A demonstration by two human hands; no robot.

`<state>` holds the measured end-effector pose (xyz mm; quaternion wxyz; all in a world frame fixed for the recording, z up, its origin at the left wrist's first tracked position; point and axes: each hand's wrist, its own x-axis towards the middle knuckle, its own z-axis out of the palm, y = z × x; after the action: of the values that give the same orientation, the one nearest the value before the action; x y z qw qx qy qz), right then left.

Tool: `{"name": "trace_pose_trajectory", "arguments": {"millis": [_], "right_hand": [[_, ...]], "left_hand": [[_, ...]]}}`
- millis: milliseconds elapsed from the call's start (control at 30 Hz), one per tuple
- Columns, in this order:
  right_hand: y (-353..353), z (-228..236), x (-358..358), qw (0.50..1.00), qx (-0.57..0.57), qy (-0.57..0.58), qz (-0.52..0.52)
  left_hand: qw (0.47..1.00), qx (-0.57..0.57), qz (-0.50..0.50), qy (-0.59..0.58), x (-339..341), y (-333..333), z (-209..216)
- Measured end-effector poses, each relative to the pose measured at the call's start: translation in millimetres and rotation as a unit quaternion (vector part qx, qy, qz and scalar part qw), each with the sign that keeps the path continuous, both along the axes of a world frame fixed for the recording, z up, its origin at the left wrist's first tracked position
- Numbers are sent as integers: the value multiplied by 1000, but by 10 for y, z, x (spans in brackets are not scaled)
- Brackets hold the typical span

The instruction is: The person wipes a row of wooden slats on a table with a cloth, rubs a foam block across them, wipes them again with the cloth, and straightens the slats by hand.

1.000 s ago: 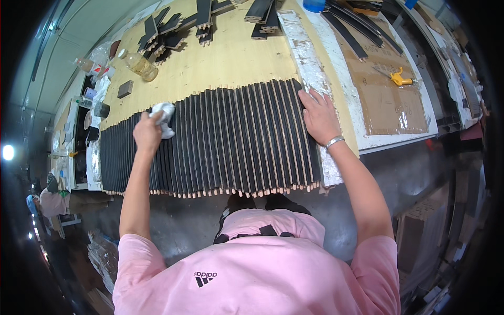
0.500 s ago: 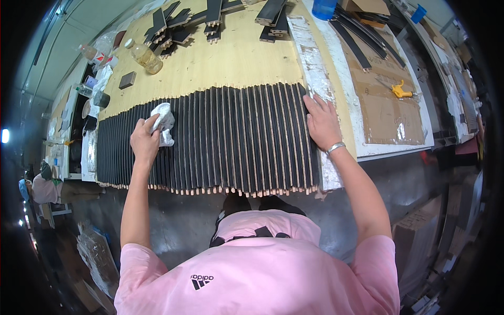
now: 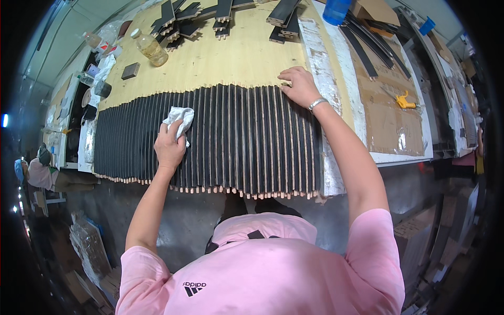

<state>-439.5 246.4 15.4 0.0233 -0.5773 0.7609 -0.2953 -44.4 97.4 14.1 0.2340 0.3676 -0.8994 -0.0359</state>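
Note:
A row of narrow black wooden slats (image 3: 226, 142) with pale pegs at their ends lies side by side across the table's near part. My left hand (image 3: 170, 148) is closed on a crumpled white cloth (image 3: 181, 116), which rests on the slats left of the row's middle. Over at the row's far right end, my right hand (image 3: 300, 87) has its fingers apart and holds nothing. Its fingertips are by the slats' far ends, with the thumb side near the pegs.
Short black slats (image 3: 223, 16) lie piled at the back. A bottle (image 3: 151, 48) and a small dark block (image 3: 130, 71) stand at the left. To the right are a white-wrapped strip (image 3: 321, 58), a blue container (image 3: 335, 11), long black strips (image 3: 362, 52) and a yellow-handled tool (image 3: 404, 100) on cardboard (image 3: 391, 126).
My left hand has moved right along the slats with the cloth. My right hand has left the row's right edge and shifted left and away, to the slats' far ends.

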Motion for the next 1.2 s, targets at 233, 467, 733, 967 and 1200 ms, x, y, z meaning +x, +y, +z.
{"name": "trace_pose_trajectory", "arguments": {"millis": [233,467,733,967,1200], "right_hand": [[-252,-18,23,991,114,-65,-6],[-275,-45,29,994,75,-78,-23],[-207,52,-70,982,-12,-127,-140],[50,45,-504,953,-29,-107,-283],[466,137,-507,926,9,4,-377]], "left_hand": [[1000,4,15,2,-23,44,22],[1000,2,18,-8,-10,26,10],[1000,1,15,-4,-7,26,13],[1000,5,8,2,-20,18,12],[1000,0,7,0,4,9,-20]]}}
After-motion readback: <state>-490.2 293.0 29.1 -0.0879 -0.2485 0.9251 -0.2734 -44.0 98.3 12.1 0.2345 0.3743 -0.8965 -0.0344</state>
